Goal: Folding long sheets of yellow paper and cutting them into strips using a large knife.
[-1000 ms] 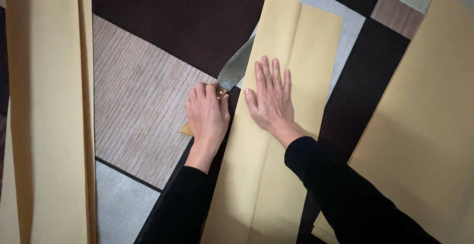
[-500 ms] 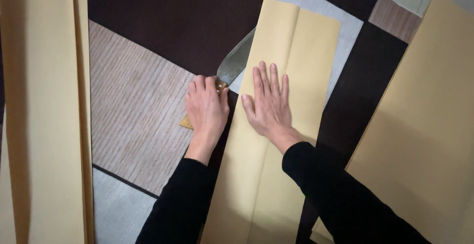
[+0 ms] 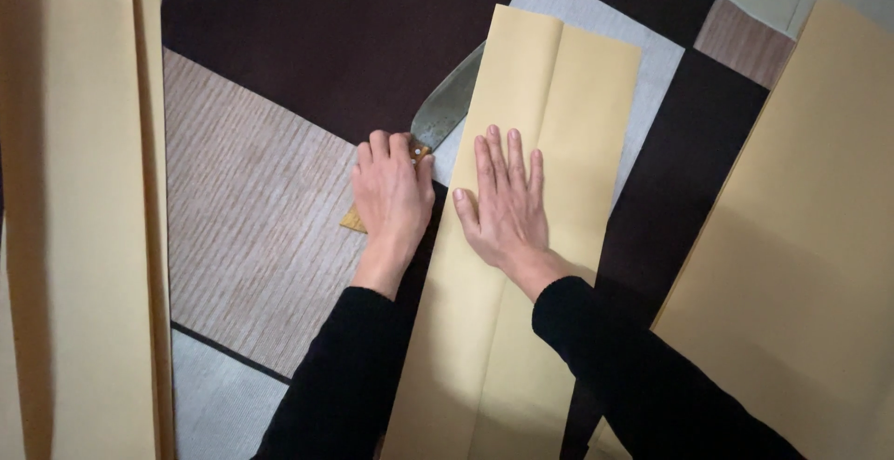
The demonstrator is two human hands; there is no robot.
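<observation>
A long tan paper sheet (image 3: 549, 134), folded lengthwise with a crease down its middle, lies on a patterned rug (image 3: 251, 209). My right hand (image 3: 507, 204) presses flat on it, fingers spread. My left hand (image 3: 393, 195) is closed around the wooden handle of a broad-bladed knife (image 3: 449, 106). The grey blade points up and to the right along the sheet's left edge, its tip hidden by the paper. Both arms wear black sleeves.
A stack of long tan sheets (image 3: 79, 218) lies along the left side. Another large tan sheet (image 3: 801, 264) covers the right side. The rug has dark brown, beige and pale grey blocks; pale floor shows at the top right.
Hands, knife and paper keep nearly the same pose; the view has only shifted slightly.
</observation>
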